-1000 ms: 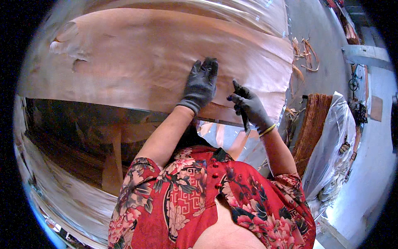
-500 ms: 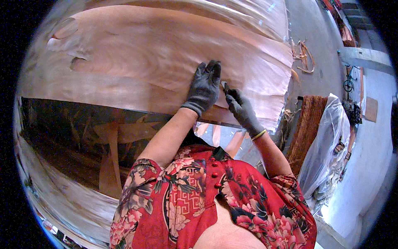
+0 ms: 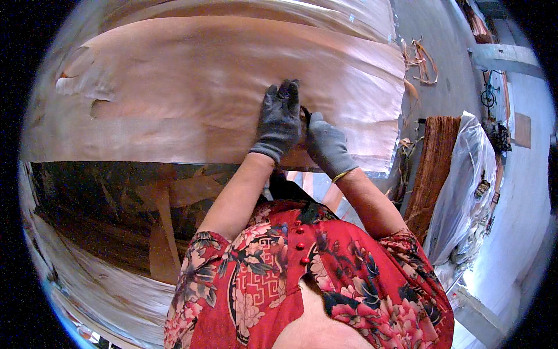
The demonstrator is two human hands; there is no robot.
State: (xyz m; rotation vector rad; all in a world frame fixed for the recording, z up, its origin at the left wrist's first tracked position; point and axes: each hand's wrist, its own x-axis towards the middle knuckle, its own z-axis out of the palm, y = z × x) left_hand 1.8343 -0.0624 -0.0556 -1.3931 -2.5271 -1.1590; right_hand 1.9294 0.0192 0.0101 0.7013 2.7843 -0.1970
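Note:
A wide, pinkish-brown sheet of wood veneer (image 3: 192, 75) lies spread before me, its near edge close to my body. My left hand (image 3: 278, 123), in a grey and black work glove, rests flat on the veneer with the fingers stretched away from me. Close beside it on the right, my gloved right hand (image 3: 328, 142) is closed round a small dark-handled knife (image 3: 306, 114). The knife's tip is hard to make out against the sheet and the left glove. At the far left the veneer has a torn, pale curled patch (image 3: 87, 81).
More veneer sheets (image 3: 325, 17) lie behind. Below the near edge at left is a dark space with loose veneer strips (image 3: 164, 215). To the right stand a stack of brown veneer (image 3: 433, 168) and clear plastic sheeting (image 3: 465, 192). Scrap strips (image 3: 423, 61) lie on the floor.
My right hand with the knife has moved left, close against the left hand. The left hand remains flat on the veneer. The view has shifted slightly.

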